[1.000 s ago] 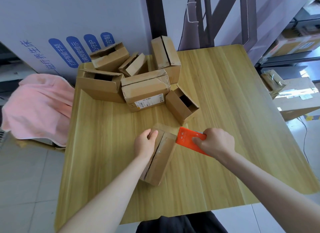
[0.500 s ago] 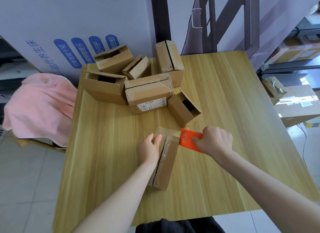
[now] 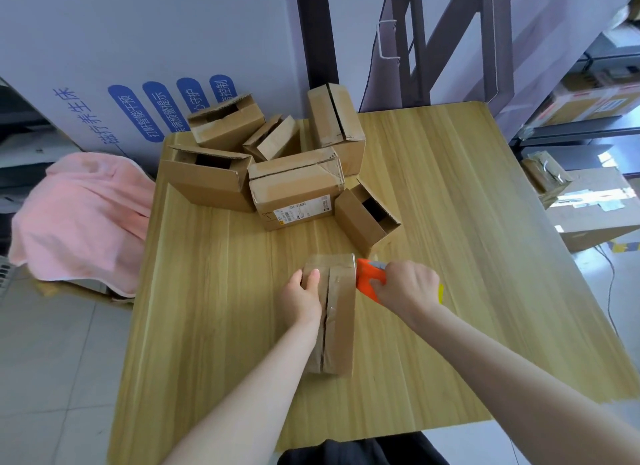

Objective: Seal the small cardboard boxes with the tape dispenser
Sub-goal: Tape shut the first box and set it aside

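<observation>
With the left hand (image 3: 301, 300) gripping the box (image 3: 341, 312) at surface (image 3: 450, 222) centre and the right hand (image 3: 407, 286) gripping the tape dispenser (image 3: 369, 281) at its 2 o'clock corner, taping appears about to start; next, run tape along the seam (image 3: 326, 326).

closed brown box (image 3: 341, 312), orange dispenser (image 3: 367, 280) alongside

White panel (image 3: 104, 42) reads 磁疗养生床; one of its blue ovals (image 3: 133, 113) reads 打鼾智能干预; label (image 3: 300, 211) on a cardboard box (image 3: 294, 187) illegible
</observation>
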